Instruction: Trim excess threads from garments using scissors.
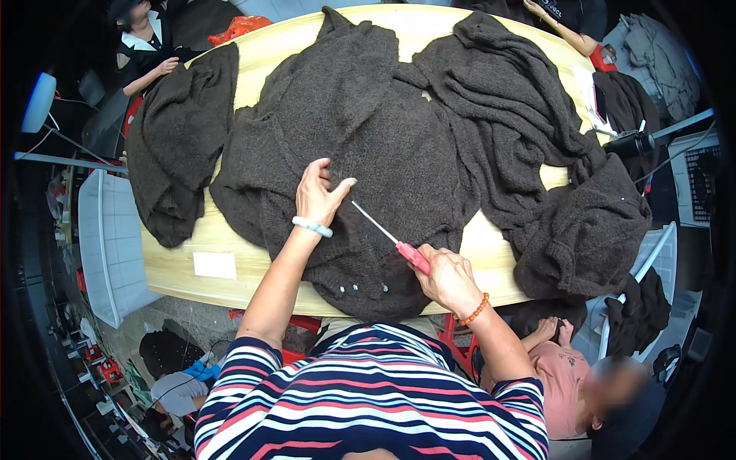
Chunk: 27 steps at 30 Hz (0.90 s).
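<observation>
A dark brown knitted garment (345,146) lies spread over the table in front of me. My left hand (316,193) rests on its middle with thumb and fingers apart, holding nothing. In my right hand (448,280) is a red-handled tool (414,257) with a long thin metal shaft. The shaft points up and left, its tip close to my left thumb; the exact shape of the tip is too small to tell. Several small pale bits (355,288) sit on the garment near its lower edge.
More dark brown knitwear lies left (184,146) and right (506,100) on the pale wooden table (165,268). A white paper (215,264) is near the left front edge. White bins (111,245) flank the table. Other people are at the far side and close behind right.
</observation>
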### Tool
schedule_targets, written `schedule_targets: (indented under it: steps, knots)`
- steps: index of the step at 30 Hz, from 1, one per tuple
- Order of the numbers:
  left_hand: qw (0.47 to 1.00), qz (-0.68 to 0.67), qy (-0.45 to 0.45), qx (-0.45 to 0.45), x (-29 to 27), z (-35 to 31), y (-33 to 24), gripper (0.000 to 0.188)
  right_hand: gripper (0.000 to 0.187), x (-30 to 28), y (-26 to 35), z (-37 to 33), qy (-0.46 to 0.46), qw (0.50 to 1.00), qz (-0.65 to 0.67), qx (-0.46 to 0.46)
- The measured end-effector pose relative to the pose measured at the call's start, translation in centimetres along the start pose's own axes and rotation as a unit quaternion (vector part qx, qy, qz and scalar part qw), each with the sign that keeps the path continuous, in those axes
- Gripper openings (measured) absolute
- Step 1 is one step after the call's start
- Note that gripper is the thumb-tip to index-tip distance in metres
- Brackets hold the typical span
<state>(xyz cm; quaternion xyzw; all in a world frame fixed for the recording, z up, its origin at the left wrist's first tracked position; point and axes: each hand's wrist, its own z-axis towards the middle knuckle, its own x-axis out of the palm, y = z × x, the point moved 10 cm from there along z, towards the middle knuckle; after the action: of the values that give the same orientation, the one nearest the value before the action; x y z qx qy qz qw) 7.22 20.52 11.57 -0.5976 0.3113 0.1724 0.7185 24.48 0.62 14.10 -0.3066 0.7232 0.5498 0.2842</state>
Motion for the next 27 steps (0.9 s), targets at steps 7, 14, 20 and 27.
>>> schedule_targets:
  steps: [7, 14, 20, 27]
  knots:
    - [0.977, -0.162, 0.097, -0.103, 3.6, 1.7, 5.3, 0.019, 0.013, -1.5, -1.3, 1.0, -0.007, 0.999, 0.012, 0.046]
    - [0.914, -0.347, 0.119, -0.171, 4.3, 1.7, 5.1, 0.013, 0.017, -2.4, -0.6, 2.3, 0.013, 1.0, 0.021, 0.002]
    - [0.985, -0.126, 0.041, -0.11, 3.4, 6.1, 5.9, 0.063, 0.013, -3.3, -1.9, 2.9, -0.033, 0.999, 0.019, 0.026]
    - [0.992, 0.078, -0.076, 0.058, 3.3, 14.4, -0.7, 0.079, 0.012, -3.9, -2.0, 3.9, -0.034, 0.998, 0.019, 0.041]
